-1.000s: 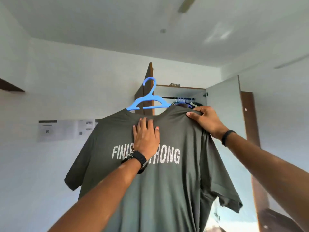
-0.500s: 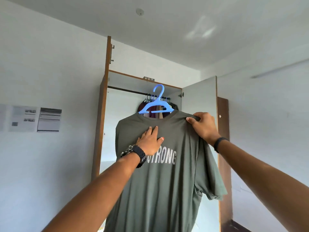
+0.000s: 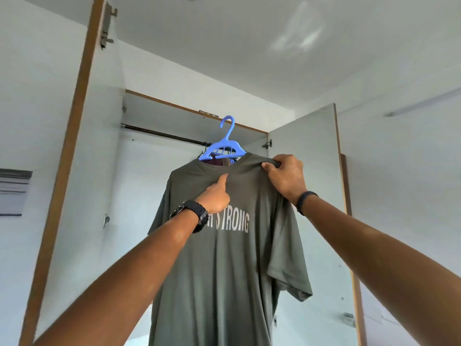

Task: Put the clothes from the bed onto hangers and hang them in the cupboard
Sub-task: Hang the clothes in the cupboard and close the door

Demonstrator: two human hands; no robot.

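Two bare hands are raised in front of an open cupboard [image 3: 74,146], and a grey-green T-shirt [image 3: 224,270] printed with "STRONG" is held up between them on a blue hanger [image 3: 225,148]. The shirt's shoulder seam is pinched by the right hand [image 3: 284,178], fingers curled tightly over the fabric. The chest just below the collar is gripped by the left hand [image 3: 215,196] — thumb pointing up, the other fingers hidden behind the cloth. The hanger's hook is seen above the dark cupboard rail [image 3: 162,134], not resting on it. Other hung clothes [image 3: 219,162] are glimpsed behind the collar — only partly visible. A black watch [image 3: 195,213] is worn on the left wrist, a dark band [image 3: 303,199] on the right.
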